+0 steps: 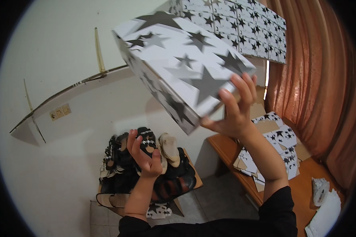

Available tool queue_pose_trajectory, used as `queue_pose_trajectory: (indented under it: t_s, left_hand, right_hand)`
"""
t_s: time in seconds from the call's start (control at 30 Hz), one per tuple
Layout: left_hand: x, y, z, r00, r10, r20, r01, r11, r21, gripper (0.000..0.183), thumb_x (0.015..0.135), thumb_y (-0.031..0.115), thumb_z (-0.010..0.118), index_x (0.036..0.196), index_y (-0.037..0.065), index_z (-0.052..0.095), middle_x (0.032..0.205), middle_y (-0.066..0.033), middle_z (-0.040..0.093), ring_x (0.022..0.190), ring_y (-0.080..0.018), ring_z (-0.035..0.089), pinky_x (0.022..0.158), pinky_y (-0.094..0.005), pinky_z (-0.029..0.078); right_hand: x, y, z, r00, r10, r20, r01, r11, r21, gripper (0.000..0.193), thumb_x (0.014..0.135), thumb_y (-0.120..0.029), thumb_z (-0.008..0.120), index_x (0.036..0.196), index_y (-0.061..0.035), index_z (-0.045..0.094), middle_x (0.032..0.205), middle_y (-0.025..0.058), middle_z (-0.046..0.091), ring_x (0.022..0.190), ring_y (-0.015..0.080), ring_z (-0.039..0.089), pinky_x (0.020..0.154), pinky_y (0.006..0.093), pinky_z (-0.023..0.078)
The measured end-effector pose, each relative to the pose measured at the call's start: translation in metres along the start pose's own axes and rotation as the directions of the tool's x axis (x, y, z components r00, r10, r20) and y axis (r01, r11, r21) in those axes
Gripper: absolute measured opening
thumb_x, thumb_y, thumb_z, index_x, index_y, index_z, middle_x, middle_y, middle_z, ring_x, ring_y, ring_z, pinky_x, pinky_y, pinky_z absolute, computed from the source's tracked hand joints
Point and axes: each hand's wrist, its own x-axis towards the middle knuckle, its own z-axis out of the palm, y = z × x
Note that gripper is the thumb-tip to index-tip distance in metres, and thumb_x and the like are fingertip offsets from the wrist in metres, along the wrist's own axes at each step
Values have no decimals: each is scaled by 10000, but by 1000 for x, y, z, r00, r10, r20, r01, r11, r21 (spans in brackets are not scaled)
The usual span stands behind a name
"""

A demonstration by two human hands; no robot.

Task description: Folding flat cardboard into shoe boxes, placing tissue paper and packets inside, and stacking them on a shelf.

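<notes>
A white shoebox-like carton (174, 67) with grey and black stars is raised in front of the wall, tilted. My right hand (237, 112) grips its near right end, the fingers on the top face and the thumb at the lower edge. Lower down, my left hand (146, 162) is raised and empty, with its fingers apart. Behind and below that hand lies a heap of shoes and sandals (170, 150), mostly black with some cream and brown. They rest on a brown stand (198, 179), largely hidden by the shoes.
Similar star-printed boxes (249, 29) are stacked high at the back. On the right, a wooden table (316, 201) carries flattened star cartons (283, 136), a clear plastic bag (320, 189) and a white sheet (324, 215). An orange curtain (308, 79) hangs beside it. A thin shelf (67, 90) juts from the wall.
</notes>
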Motion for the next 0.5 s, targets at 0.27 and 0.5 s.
queue_pose_trajectory:
  t_s: [0.27,0.5]
  left_hand:
    - [170,-55,39,953,198,-231,-224,970,-93,774,786,228,598,1400,24,175,1408,-206,221,1302,-312,245,1086,-422,167]
    - [257,-99,78,995,93,47,-86,988,-129,742,903,357,563,1441,61,147,1396,-160,291,1264,-254,352,995,-353,364]
  right_hand:
    - [96,27,118,994,-105,-5,105,994,-22,821,501,-173,734,1273,-291,482,1307,43,415,1267,231,336,1052,572,23]
    - [119,73,167,991,-117,64,123,987,-108,892,508,-229,785,1318,-280,414,1287,60,407,1246,267,333,982,639,228]
